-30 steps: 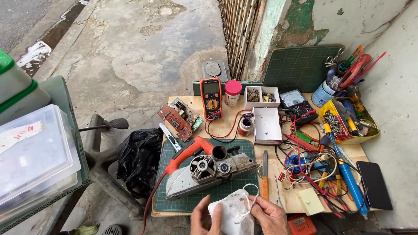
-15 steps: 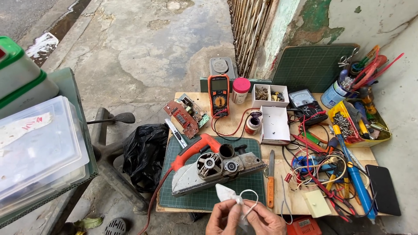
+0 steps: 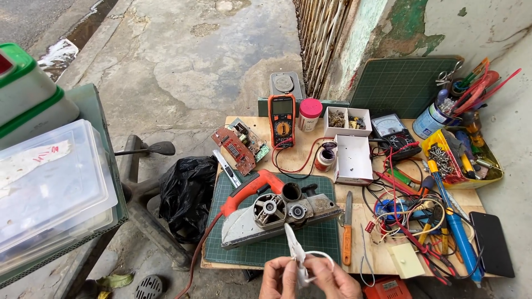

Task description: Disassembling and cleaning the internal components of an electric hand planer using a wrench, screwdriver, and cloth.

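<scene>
At the bottom centre of the frame, the left hand (image 3: 279, 277) and right hand (image 3: 331, 279) meet over the near edge of the bench (image 3: 382, 257), both cut off by the lower border at the wrist. Their fingers are pinched closed on a white face mask (image 3: 295, 253), seen edge-on so it stands up as a thin white sliver, with one ear loop curling to the right over the right hand; how much of the mask lies folded inside the hands cannot be told.

Just above the mask, the opened electric planer (image 3: 277, 210) with its orange handle lies on a green cutting mat (image 3: 260, 252), whose bare strip along its lower edge is the only free surface near the hands. To the right, an orange-handled screwdriver (image 3: 347, 232) lies at the mat's edge, and beyond it a tangle of wires (image 3: 410, 213) crowds the bench to its right rim. At the left of the bench, a black plastic bag (image 3: 188, 194) hangs past the edge above the open concrete floor (image 3: 194, 72).
</scene>
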